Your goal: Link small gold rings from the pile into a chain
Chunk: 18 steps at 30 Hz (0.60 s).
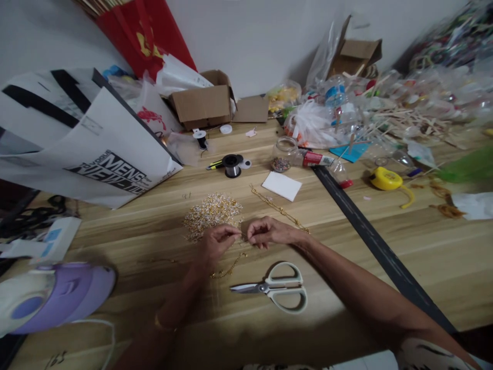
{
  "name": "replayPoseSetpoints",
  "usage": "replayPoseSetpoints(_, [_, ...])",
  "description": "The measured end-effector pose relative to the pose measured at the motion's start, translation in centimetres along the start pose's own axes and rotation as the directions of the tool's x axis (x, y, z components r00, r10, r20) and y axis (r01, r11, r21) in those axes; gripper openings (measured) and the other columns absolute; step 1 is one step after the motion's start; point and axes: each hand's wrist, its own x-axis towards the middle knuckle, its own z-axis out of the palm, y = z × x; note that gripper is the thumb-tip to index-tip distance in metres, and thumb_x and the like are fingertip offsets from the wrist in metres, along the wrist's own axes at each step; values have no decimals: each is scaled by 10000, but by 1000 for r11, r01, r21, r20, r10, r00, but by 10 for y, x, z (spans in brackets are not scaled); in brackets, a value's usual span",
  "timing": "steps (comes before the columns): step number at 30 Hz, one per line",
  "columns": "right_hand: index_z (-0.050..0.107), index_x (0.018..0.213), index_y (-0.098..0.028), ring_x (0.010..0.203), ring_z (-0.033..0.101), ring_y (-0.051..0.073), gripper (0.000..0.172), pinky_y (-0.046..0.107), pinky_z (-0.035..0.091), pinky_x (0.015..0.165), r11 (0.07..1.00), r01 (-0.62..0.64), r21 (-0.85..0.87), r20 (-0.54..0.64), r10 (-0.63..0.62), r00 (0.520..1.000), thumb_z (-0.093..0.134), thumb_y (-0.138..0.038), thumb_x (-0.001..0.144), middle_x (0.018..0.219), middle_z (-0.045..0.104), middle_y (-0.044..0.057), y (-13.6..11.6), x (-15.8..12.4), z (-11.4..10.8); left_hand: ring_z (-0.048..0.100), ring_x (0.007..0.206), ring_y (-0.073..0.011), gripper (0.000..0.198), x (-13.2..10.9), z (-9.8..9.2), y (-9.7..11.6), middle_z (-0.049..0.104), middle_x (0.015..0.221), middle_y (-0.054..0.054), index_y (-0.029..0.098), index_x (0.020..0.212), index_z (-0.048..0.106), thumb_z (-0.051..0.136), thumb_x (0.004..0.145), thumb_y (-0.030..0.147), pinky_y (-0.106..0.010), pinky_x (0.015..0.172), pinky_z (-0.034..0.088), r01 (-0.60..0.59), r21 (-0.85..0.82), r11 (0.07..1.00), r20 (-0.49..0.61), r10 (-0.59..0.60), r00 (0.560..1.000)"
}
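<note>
My left hand [220, 240] is closed in a pinch at the near edge of a pile of small gold and clear beads [211, 211]. Close beside it, my right hand [265, 231] also pinches with thumb and forefinger. Something thin runs between the fingertips, too small to name. A gold bead chain [283, 210] lies behind my right hand, partly hidden by the wrist. Another short gold chain [231, 267] rests just below the hands. Open-bladed scissors with pale handles [269, 288] lie in front, pointing left.
A purple and white iron [69, 295] stands at left, below a large white bag [96, 149]. Behind the beads are a wire spool [232, 166], a white card [281, 185] and a bead jar [284, 154]. A yellow tape measure [386, 178] lies at right.
</note>
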Motion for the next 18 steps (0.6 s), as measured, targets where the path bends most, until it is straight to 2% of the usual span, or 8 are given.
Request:
replayPoseSetpoints(9, [593, 813, -116, 547, 550, 54, 247, 147, 448, 485, 999, -12, 49, -6, 13, 1000, 652, -352, 766, 675, 581, -13, 7, 2, -5, 651, 666, -150, 82, -5, 3, -11, 702, 713, -50, 153, 706, 675, 675, 671, 227, -249, 628, 523, -15, 33, 999, 23, 14, 1000])
replayPoseSetpoints(18, [589, 797, -108, 537, 540, 50, 243, 150, 447, 490, 999, 10, 42, -31, -9, 999, 651, -341, 767, 661, 564, -19, 5, 1, -2, 619, 691, -143, 39, -6, 5, -9, 680, 709, -39, 169, 708, 667, 646, 734, 188, -279, 680, 491, -236, 172, 956, 28, 235, 972])
